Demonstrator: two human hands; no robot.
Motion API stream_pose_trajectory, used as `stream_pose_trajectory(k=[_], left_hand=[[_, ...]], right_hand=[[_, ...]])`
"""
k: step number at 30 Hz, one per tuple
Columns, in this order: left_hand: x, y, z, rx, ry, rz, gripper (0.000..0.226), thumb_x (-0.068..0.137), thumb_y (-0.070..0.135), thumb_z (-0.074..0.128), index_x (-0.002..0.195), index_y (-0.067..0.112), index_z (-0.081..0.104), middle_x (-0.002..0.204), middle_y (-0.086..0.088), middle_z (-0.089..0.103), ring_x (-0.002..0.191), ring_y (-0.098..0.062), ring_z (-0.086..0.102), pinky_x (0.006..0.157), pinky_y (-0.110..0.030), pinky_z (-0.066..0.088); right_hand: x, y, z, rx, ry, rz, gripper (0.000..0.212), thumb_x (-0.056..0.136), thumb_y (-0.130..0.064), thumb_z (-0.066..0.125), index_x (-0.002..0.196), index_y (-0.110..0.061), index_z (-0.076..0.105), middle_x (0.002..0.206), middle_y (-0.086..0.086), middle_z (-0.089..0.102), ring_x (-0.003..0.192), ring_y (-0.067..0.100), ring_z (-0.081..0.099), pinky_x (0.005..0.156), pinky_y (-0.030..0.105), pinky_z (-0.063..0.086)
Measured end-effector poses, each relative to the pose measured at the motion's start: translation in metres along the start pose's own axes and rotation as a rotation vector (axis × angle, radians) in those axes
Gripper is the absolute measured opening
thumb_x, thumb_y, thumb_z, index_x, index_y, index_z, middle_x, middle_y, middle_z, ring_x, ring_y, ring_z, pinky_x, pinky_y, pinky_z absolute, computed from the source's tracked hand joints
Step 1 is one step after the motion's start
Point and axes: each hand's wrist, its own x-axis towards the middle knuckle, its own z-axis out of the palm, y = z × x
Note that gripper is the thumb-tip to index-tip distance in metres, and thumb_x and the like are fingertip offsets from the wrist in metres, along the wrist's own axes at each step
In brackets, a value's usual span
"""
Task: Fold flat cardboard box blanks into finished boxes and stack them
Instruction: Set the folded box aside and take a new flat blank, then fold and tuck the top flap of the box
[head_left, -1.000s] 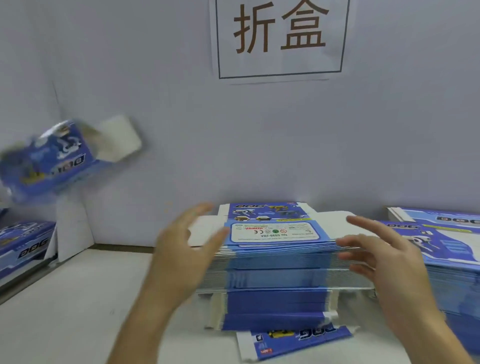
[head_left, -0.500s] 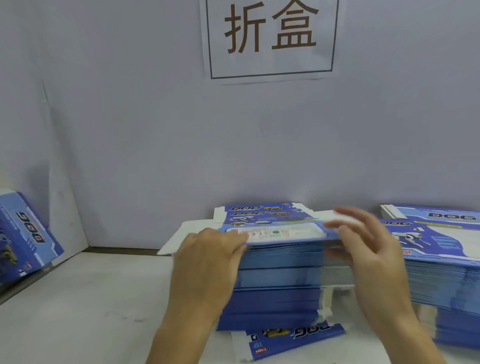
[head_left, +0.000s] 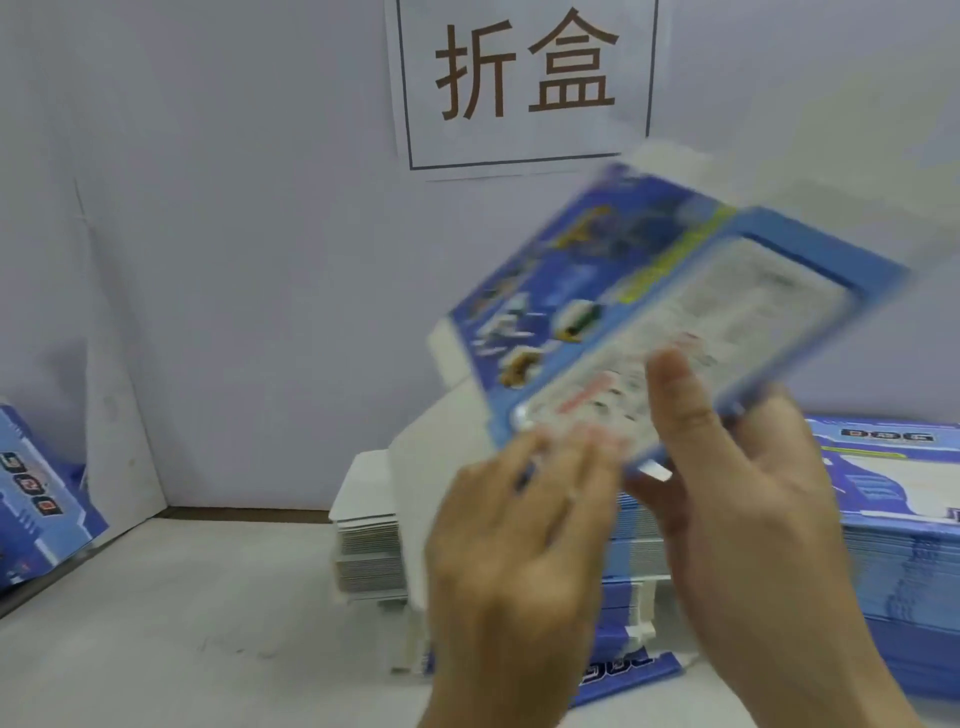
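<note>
Center-right of frame, I've got one flat blank (head_left: 670, 306) lifted off the stack of blanks (head_left: 519, 540) on the counter (head_left: 182, 597), tilted up twd the wall, motion-blurred. Right hand (head_left: 737, 483) grips its lower edge, thumb on the printed face, other fingers behind. Left hand (head_left: 519, 525) sits at the lower-left corner, fingertips at the edge; grip too blurred to call. My read: to pop it open cleanly I should press opposite creases inward w/ both hands, squaring the tube before tucking flaps. Finished box (head_left: 36, 499) lies at lower left.
</note>
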Motion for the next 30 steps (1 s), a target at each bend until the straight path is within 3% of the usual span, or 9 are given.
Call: stream_pose_trajectory(k=[2, 5, 9, 11, 14, 16, 19, 23, 30], left_hand=[[0.003, 0.009, 0.006, -0.171, -0.191, 0.041, 0.019, 0.093, 0.017, 0.07, 0.108, 0.009, 0.077, 0.115, -0.005, 0.074, 0.104, -0.024, 0.07, 0.08, -0.038, 0.055], [0.014, 0.006, -0.002, -0.382, -0.303, -0.104, 0.026, 0.089, 0.031, 0.068, 0.108, 0.016, 0.077, 0.114, 0.005, 0.073, 0.106, -0.018, 0.065, 0.087, -0.034, 0.054], [0.033, -0.031, -0.029, -0.325, -0.094, -0.637, 0.056, 0.08, 0.054, 0.065, 0.13, 0.031, 0.056, 0.121, 0.022, 0.057, 0.114, -0.008, 0.056, 0.095, -0.018, 0.044], [0.043, -0.05, -0.044, -0.503, -0.181, -0.956, 0.091, 0.058, 0.073, 0.07, 0.137, 0.033, 0.049, 0.122, 0.018, 0.063, 0.108, -0.004, 0.065, 0.087, -0.017, 0.051], [0.045, -0.057, -0.061, -1.032, -0.386, -1.204, 0.081, 0.034, 0.067, 0.091, 0.101, 0.023, 0.077, 0.089, -0.008, 0.078, 0.078, -0.024, 0.076, 0.068, -0.037, 0.062], [0.039, -0.051, -0.06, -0.93, -0.368, -1.21, 0.049, 0.043, 0.06, 0.087, 0.079, 0.03, 0.076, 0.083, -0.01, 0.077, 0.078, -0.032, 0.074, 0.079, -0.055, 0.059], [0.041, -0.04, -0.054, -0.844, -0.205, -1.23, 0.029, 0.045, 0.058, 0.074, 0.069, 0.043, 0.069, 0.076, 0.0, 0.076, 0.07, -0.026, 0.075, 0.061, -0.043, 0.06], [0.045, -0.034, -0.05, -0.833, -0.161, -1.176, 0.02, 0.048, 0.051, 0.073, 0.066, 0.047, 0.067, 0.071, 0.007, 0.075, 0.06, -0.017, 0.073, 0.042, -0.022, 0.053], [0.038, -0.041, -0.048, -0.93, -0.202, -1.1, 0.028, 0.055, 0.054, 0.074, 0.075, 0.034, 0.074, 0.075, -0.01, 0.074, 0.069, -0.032, 0.073, 0.051, -0.035, 0.06]], right_hand=[[0.007, 0.003, -0.013, -0.246, 0.22, -0.018, 0.032, 0.084, -0.05, 0.074, 0.085, -0.019, 0.065, 0.078, -0.003, 0.074, 0.072, 0.015, 0.072, 0.064, 0.036, 0.06], [0.022, 0.003, -0.041, -0.138, 0.194, 0.077, 0.005, 0.092, -0.021, 0.067, 0.09, -0.019, 0.065, 0.087, 0.001, 0.077, 0.07, 0.017, 0.074, 0.051, 0.025, 0.056], [0.027, -0.002, -0.076, 0.078, -0.133, 0.182, 0.026, 0.072, -0.019, 0.067, 0.095, -0.026, 0.077, 0.099, 0.006, 0.078, 0.082, 0.024, 0.077, 0.056, 0.033, 0.06], [0.023, -0.002, -0.081, 0.042, -0.323, 0.237, 0.037, 0.061, -0.029, 0.084, 0.098, -0.031, 0.078, 0.102, 0.011, 0.077, 0.082, 0.028, 0.077, 0.058, 0.035, 0.061], [0.017, 0.007, -0.074, -0.013, -0.518, 0.349, 0.062, 0.057, -0.041, 0.092, 0.115, -0.039, 0.07, 0.114, 0.008, 0.075, 0.095, 0.03, 0.075, 0.068, 0.039, 0.062], [0.014, 0.013, -0.061, -0.118, -0.51, 0.302, 0.05, 0.074, -0.039, 0.077, 0.12, -0.049, 0.061, 0.117, -0.003, 0.073, 0.098, 0.025, 0.074, 0.072, 0.041, 0.063], [0.014, 0.016, -0.048, -0.243, -0.427, 0.165, 0.034, 0.082, -0.044, 0.061, 0.115, -0.048, 0.058, 0.11, -0.011, 0.074, 0.09, 0.016, 0.075, 0.066, 0.029, 0.062], [0.012, 0.01, -0.044, -0.211, -0.39, 0.126, 0.045, 0.071, -0.065, 0.066, 0.11, -0.043, 0.063, 0.106, -0.005, 0.074, 0.087, 0.017, 0.075, 0.061, 0.023, 0.059], [0.009, 0.006, -0.038, -0.202, -0.494, 0.14, 0.062, 0.062, -0.085, 0.068, 0.116, -0.055, 0.06, 0.114, -0.01, 0.073, 0.097, 0.015, 0.074, 0.069, 0.024, 0.06]])
